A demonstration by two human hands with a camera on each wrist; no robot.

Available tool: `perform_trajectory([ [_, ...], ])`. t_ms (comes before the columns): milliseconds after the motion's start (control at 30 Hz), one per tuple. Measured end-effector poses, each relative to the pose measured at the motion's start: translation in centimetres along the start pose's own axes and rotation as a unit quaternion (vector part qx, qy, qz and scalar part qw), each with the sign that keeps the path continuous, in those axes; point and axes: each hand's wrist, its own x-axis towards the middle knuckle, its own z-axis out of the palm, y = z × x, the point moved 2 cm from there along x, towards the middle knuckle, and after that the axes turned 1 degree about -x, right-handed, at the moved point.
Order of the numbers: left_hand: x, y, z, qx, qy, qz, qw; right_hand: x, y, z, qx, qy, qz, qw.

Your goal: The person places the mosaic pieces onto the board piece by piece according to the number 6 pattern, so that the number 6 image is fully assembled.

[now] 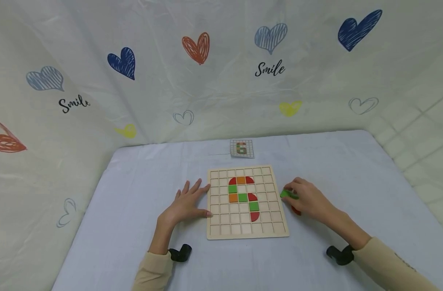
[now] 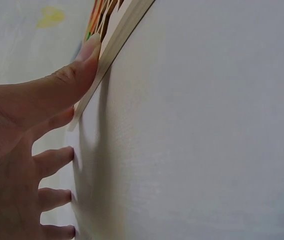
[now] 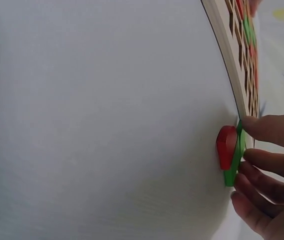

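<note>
A square wooden grid board (image 1: 221, 230) lies on the white-covered table. Red rounded tiles (image 1: 255, 217), orange square tiles (image 1: 241, 180) and green square tiles (image 1: 242, 197) sit in its cells in a winding line. Fingers spread, my left hand (image 1: 185, 206) rests at the board's left edge, with the thumb (image 2: 77, 70) on the rim. Beside the right edge my right hand (image 1: 308, 200) pinches a green tile (image 1: 284, 194) between thumb and fingers. Under that hand a red tile (image 1: 296, 211) is partly hidden; in the right wrist view the red tile (image 3: 225, 147) stands against the green.
A small card (image 1: 247, 154) with a printed grid and coloured figure lies behind the board. The backdrop (image 1: 221, 89) with printed hearts rises at the table's far edge. A dark wrist device (image 1: 181, 253) is on the left forearm, another dark device (image 1: 340, 255) on the right.
</note>
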Motion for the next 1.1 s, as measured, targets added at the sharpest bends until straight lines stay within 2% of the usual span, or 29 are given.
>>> perform_trajectory([
  [200,-0.07,0.04,0.00,-0.003,0.000,-0.003,1.0000,0.16,0.06,0.23,-0.005,-0.013,0.013,0.9998],
  [533,-0.25,0.31,-0.15,-0.003,0.003,0.001,1.0000,0.69,0.00,0.51,0.050,-0.031,0.032,0.9978],
  [867,-0.08,0.30,-0.17,0.004,0.001,0.001,1.0000,0.53,-0.12,0.13,0.067,-0.014,-0.035,0.9970],
  [1100,-0.15,0.17,-0.12,0.000,0.000,0.001,1.0000,0.34,0.05,0.09,0.073,-0.023,-0.024,0.9967],
])
